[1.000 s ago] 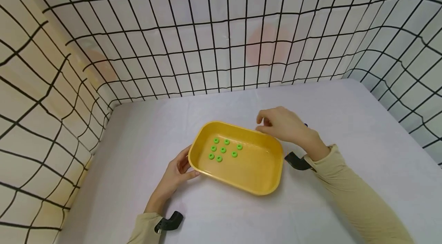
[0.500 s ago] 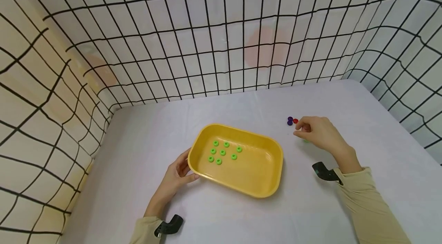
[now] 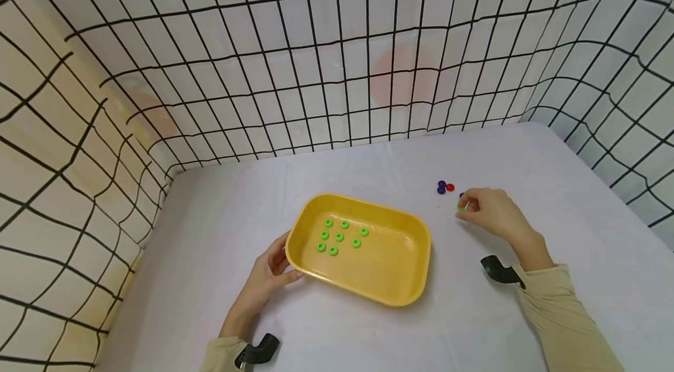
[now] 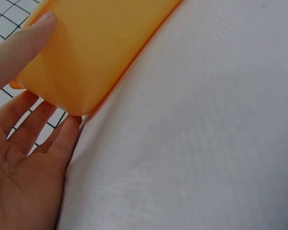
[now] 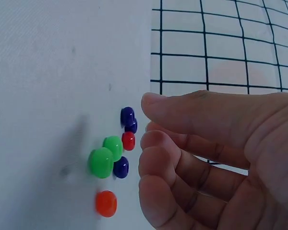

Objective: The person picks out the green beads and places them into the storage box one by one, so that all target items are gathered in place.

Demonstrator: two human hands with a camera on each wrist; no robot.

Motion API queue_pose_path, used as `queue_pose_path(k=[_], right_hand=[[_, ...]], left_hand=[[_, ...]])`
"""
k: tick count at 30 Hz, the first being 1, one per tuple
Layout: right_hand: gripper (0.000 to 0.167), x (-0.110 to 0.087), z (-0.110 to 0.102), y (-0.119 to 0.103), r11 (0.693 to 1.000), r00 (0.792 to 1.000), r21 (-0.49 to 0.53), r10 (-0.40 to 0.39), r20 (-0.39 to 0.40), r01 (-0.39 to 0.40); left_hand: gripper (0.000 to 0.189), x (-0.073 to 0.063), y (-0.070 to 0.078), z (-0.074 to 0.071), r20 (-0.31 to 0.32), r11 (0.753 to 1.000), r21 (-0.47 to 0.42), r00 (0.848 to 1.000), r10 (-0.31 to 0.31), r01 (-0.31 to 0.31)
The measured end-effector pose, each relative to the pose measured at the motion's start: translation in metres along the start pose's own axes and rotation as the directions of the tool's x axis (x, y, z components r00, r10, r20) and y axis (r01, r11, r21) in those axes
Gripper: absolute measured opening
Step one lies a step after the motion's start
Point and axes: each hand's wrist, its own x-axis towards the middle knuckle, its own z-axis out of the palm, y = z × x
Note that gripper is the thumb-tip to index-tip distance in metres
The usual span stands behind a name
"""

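Note:
A yellow tray (image 3: 379,269) sits on the white tabletop with several green ring-shaped beads (image 3: 339,237) in its left half. My left hand (image 3: 265,275) holds the tray's left end, thumb on one side of the corner and fingers on the other. Right of the tray, my right hand (image 3: 495,217) hovers low with bent fingers, its fingertips at a green bead (image 3: 460,207). In the right wrist view, thumb and fingers stand slightly apart with nothing between them. Beside them lie two green beads (image 5: 102,163), a red bead (image 5: 128,141), dark blue beads (image 5: 127,116) and an orange bead (image 5: 106,203).
A black grid pattern on white walls (image 3: 347,56) surrounds the table (image 3: 237,202) at the back and both sides. Dark wrist cameras (image 3: 258,351) stick out from both sleeves.
My right hand has moved from over the tray's far right rim to the loose beads at the right, uncovering some of them. My left hand stays at the tray's left end.

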Motion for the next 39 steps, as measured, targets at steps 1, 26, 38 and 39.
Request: queue_pose_path(k=[1, 26, 38, 39], right_hand=[[0.016, 0.0, 0.001, 0.002, 1.0, 1.0, 0.001, 0.0, 0.001, 0.0], [0.022, 0.005, 0.011, 0.019, 0.994, 0.995, -0.035, 0.102, 0.012, -0.101], [0.023, 0.006, 0.013, 0.022, 0.987, 0.988, -0.059, 0.15, 0.029, -0.148], [0.023, 0.006, 0.013, 0.022, 0.987, 0.988, -0.059, 0.15, 0.031, -0.148]], left_hand=[[0.082, 0.0, 0.0, 0.0, -0.001, 1.0, 0.002, 1.0, -0.001, 0.001], [0.081, -0.002, 0.001, 0.003, -0.014, 1.0, 0.0, 1.0, -0.015, 0.015], [0.082, -0.002, 0.003, 0.003, -0.011, 1.0, -0.015, 1.0, -0.011, 0.011], [0.082, -0.002, 0.003, 0.003, -0.011, 1.0, -0.015, 1.0, -0.011, 0.011]])
